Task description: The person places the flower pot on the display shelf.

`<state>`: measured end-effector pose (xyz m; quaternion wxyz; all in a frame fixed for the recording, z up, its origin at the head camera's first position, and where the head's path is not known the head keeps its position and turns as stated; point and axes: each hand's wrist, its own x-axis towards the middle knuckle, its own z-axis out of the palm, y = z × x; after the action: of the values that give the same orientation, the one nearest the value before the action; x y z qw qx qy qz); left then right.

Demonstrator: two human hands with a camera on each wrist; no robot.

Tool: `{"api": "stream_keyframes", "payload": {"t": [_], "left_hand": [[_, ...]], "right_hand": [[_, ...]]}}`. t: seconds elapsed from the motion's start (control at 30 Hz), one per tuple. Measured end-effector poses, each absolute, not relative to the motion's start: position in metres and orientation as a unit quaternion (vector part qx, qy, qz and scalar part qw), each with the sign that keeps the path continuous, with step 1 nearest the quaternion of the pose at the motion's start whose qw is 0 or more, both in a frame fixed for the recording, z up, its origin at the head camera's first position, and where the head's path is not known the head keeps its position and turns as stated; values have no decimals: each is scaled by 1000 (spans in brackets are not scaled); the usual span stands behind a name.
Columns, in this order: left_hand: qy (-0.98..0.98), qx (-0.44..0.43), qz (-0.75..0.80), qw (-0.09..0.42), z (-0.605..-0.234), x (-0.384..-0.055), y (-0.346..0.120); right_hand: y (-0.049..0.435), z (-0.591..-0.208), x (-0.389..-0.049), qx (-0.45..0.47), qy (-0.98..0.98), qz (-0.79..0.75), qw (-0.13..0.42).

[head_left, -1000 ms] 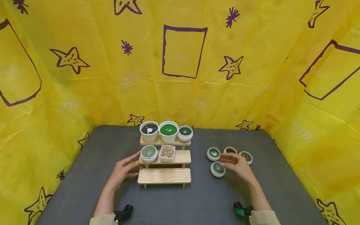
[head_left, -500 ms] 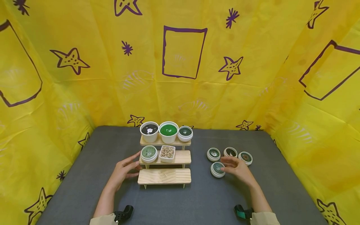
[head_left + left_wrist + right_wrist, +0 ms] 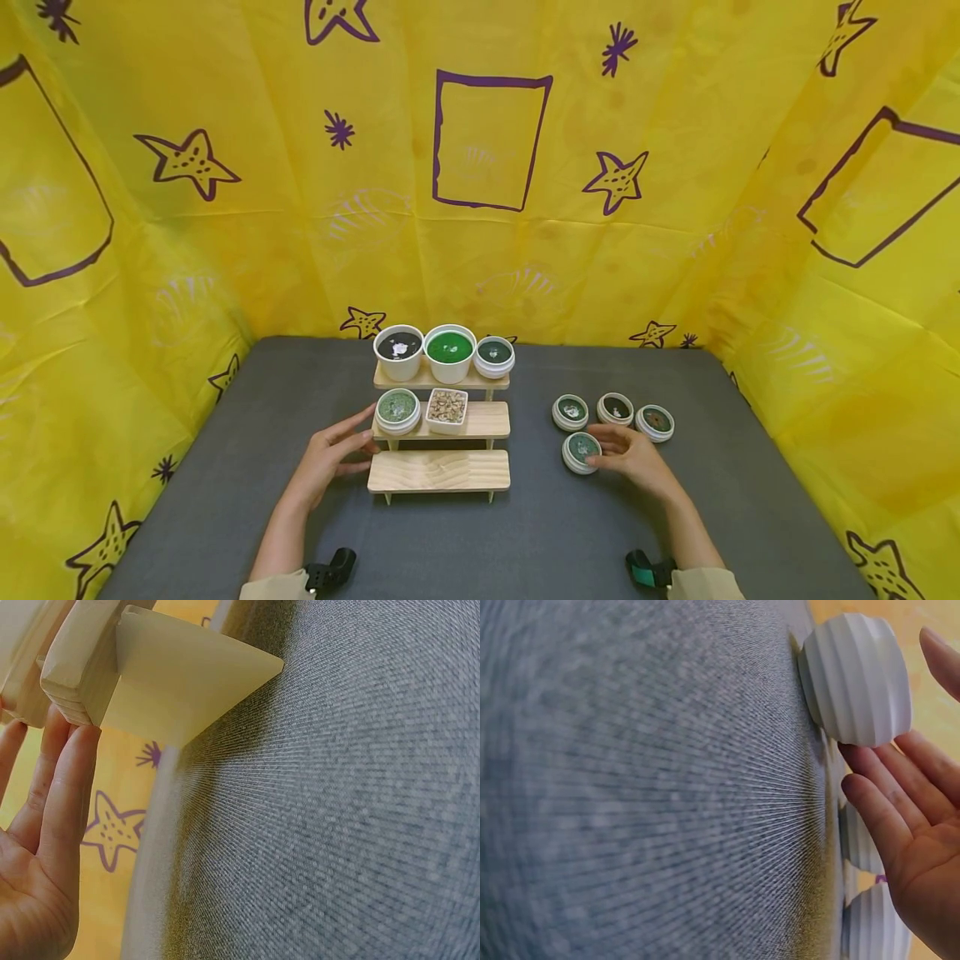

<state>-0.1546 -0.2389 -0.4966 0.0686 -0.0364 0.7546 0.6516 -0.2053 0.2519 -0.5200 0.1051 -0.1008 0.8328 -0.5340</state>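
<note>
A three-step wooden display stand (image 3: 442, 469) stands in front of me, and my left hand (image 3: 322, 457) rests its fingertips on the left ends of its steps. In the left wrist view those fingers (image 3: 71, 776) are fairly straight against the wood edge. My right hand (image 3: 639, 462) is at the right side of a small white pot (image 3: 576, 467) with a dull green top. Seen from the right wrist, this ribbed pot (image 3: 859, 679) sits on the cloth; extended fingers touch its side while the thumb (image 3: 941, 660) stands apart from it.
Behind the right hand are more small pots: one green (image 3: 570, 412), one dark (image 3: 615, 408), one brownish green (image 3: 655, 423). The stand's upper steps bear white cups (image 3: 399, 367), a square dish of chips (image 3: 446, 421) and a green pot (image 3: 397, 425). Yellow cloth walls (image 3: 480, 275) enclose the grey table.
My right hand has come down and nearer to the front pot, uncovering the dark pot behind. The left hand keeps its place at the stand.
</note>
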Motion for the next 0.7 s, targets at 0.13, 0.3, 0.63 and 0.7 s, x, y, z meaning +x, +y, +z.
{"api": "stream_keyframes", "payload": {"t": [0.13, 0.3, 0.63, 0.7], "left_hand": [[754, -35, 652, 69, -497, -155, -239], [753, -34, 653, 70, -497, -155, -239], [753, -35, 653, 72, -496, -155, -239], [753, -35, 653, 72, -496, -155, -239]], "right_hand": [[252, -523, -205, -106, 832, -534, 109], [251, -526, -205, -113, 829, -535, 117], [251, -527, -204, -129, 829, -534, 104], [250, -527, -204, -130, 829, -535, 102]]}}
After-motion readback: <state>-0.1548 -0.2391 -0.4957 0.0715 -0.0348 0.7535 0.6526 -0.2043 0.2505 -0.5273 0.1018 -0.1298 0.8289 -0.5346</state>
